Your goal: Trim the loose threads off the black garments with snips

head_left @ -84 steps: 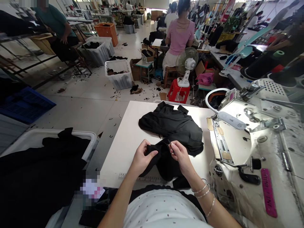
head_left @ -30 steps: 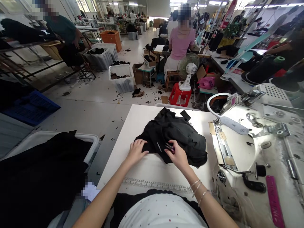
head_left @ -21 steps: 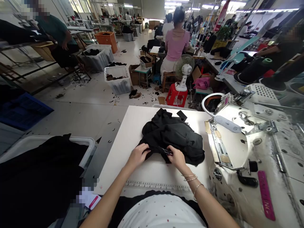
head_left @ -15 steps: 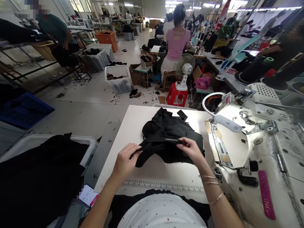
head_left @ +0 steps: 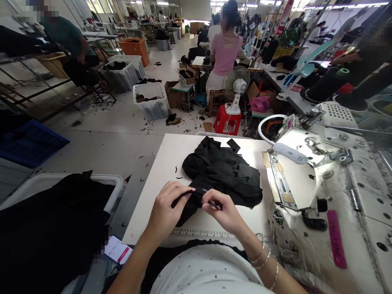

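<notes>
A bunched black garment (head_left: pixel 223 175) lies on the white tabletop, with small pale lettering on a band at its near edge. My left hand (head_left: pixel 171 204) is closed on that edge, pinching the cloth between thumb and fingers. Close beside it on the right, my right hand (head_left: pixel 222 208) is curled shut with its fingertips at the same edge. A small dark tool with a shiny part (head_left: pixel 215 204) shows inside the right fist; its kind is mostly hidden. Two thin black scraps (head_left: pixel 177 169) lie left of the garment.
A white sewing machine (head_left: pixel 333 171) with a lamp stands at the right. A printed ruler strip (head_left: pixel 208 234) runs along the table's near side. At left is a white bin rim (head_left: pixel 118 179) under black cloth, near a phone (head_left: pixel 117 249). Fan (head_left: pixel 239 87) and co-workers are beyond.
My right hand has moved left and down along the cloth edge, closer to my left hand. The lettered band came along leftward. The thin scraps left of the garment now show.
</notes>
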A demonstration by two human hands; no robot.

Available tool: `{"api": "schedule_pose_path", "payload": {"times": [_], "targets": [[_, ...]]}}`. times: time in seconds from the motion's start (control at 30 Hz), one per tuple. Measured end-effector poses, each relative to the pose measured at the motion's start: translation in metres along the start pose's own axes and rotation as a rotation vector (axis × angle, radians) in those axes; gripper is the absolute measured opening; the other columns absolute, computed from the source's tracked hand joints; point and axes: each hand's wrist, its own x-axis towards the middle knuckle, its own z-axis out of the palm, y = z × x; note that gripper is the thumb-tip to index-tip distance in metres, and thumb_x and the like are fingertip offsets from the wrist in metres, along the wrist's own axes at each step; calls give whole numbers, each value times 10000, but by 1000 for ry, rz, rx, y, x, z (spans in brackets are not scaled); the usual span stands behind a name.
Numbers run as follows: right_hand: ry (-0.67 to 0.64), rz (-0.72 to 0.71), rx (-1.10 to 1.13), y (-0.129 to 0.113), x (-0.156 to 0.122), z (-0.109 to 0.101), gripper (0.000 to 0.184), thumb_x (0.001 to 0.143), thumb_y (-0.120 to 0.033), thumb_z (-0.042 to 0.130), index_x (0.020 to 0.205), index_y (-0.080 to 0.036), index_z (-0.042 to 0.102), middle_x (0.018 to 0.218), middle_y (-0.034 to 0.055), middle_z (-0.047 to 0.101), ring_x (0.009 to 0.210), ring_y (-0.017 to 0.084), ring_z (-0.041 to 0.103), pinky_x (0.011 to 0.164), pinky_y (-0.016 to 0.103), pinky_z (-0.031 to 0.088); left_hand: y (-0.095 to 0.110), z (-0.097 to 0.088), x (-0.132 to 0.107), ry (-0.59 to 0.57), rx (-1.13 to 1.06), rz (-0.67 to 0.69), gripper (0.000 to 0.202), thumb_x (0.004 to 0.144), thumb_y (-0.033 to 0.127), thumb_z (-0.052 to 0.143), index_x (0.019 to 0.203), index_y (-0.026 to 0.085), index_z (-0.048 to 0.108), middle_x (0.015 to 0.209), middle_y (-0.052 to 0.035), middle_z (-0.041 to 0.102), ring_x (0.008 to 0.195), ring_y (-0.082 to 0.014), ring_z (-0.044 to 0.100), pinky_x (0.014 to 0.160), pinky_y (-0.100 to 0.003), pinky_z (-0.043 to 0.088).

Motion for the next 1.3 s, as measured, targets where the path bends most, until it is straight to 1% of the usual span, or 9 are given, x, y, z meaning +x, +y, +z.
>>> {"api": "schedule_pose_path", "payload": {"times": [0.17, 0.23, 0.47, 0.67, 0.83, 0.9, 1.03, 1.17, 1.3], "targets": [[-131, 228, 199, 3, -3, -6, 265, 682, -381, 663, 750, -152, 548, 599, -31, 430, 546, 84, 343, 517, 231, 275, -4, -1, -2, -142, -86, -68, 190, 807, 182, 492, 814, 227, 676, 708, -9, 520, 712, -120, 537, 666, -219, 427], [-119, 266, 290, 5, -4, -5, 325, 627, -409, 704, 779, -140, 605, 603, -29, 425, 552, 82, 344, 521, 231, 277, -3, -2, -4, -201, -110, -108, 196, 814, 179, 471, 828, 228, 661, 732, -9, 516, 730, -118, 534, 689, -221, 423], [-28, 185, 315, 4, -8, -5, 346, 659, -418, 687, 911, -182, 716, 613, -15, 400, 585, 96, 333, 540, 238, 309, 0, -9, 0, -473, -187, -225, 144, 799, 155, 441, 793, 217, 572, 826, 1, 547, 770, -114, 525, 672, -197, 404], [-19, 143, 217, 7, -12, -11, 367, 684, -447, 670, 965, -215, 714, 660, 24, 544, 641, 136, 426, 604, 275, 401, -1, -8, 8, -596, -301, -294, 207, 843, 285, 429, 970, 234, 585, 961, -4, 621, 921, -148, 556, 802, -221, 424], [-31, 117, 259, 7, -14, -18, 252, 713, -395, 664, 894, -234, 734, 781, 59, 639, 755, 176, 519, 686, 306, 433, 2, -9, 10, -735, -299, -245, 232, 849, 300, 414, 946, 240, 616, 948, -6, 645, 897, -159, 569, 793, -226, 426], [-46, 107, 234, 8, -15, -19, 246, 742, -368, 643, 927, -229, 726, 770, 56, 626, 732, 165, 505, 657, 289, 422, 3, -9, 10, -697, -181, -233, 221, 841, 348, 430, 877, 227, 610, 867, -6, 633, 813, -158, 558, 714, -224, 416], [-71, 127, 173, 12, -17, -18, 326, 772, -376, 606, 1030, -195, 691, 595, -9, 451, 539, 92, 330, 507, 234, 325, 4, -7, 10, -430, -8, -305, 284, 810, 461, 446, 716, 198, 493, 676, 23, 515, 638, -130, 470, 571, -214, 343], [-67, 143, 173, 11, -17, -13, 401, 765, -390, 607, 1102, -176, 650, 614, -20, 378, 540, 82, 285, 492, 227, 272, 8, -2, 5, -325, -78, -461, 343, 720, 505, 555, 681, 200, 404, 581, 59, 408, 551, -105, 403, 511, -200, 294], [-27, 144, 170, 8, -13, -9, 395, 749, -407, 611, 1055, -164, 666, 636, -14, 407, 560, 88, 309, 511, 233, 282, 14, 9, -2, -202, -190, -550, 349, 606, 410, 694, 703, 202, 433, 663, 55, 523, 627, -117, 496, 565, -203, 373]]}}
